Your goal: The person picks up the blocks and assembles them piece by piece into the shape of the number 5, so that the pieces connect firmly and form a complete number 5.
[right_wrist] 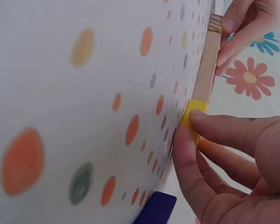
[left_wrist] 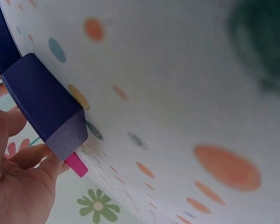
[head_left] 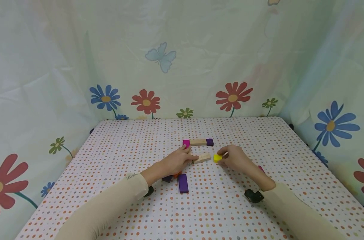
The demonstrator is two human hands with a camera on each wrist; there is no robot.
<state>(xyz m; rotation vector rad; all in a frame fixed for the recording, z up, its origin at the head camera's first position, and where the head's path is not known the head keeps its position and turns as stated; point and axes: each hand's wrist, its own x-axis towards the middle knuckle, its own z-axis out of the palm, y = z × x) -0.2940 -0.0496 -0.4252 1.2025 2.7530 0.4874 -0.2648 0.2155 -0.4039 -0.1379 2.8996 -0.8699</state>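
Observation:
A small yellow block (head_left: 217, 158) is pinched between the thumb and finger of my right hand (head_left: 234, 159), close to the right end of a plain wooden block (head_left: 202, 158). At that block's left end, my left hand (head_left: 175, 161) holds it with thumb and index finger, seen in the right wrist view. Its other fingertips reach a pink block (head_left: 186, 143) behind. From the pink block a second wooden block (head_left: 198, 142) runs right to a dark purple block (head_left: 210, 142). Part of another wooden piece is hidden under the left hand.
Nearer me lies a long purple block (head_left: 183, 183), beside an orange block (head_left: 177, 174) and a dark block (head_left: 167, 179) partly covered by the left wrist. A pink piece (head_left: 261, 169) shows behind the right wrist. The dotted tablecloth (head_left: 218, 216) meets flowered curtains.

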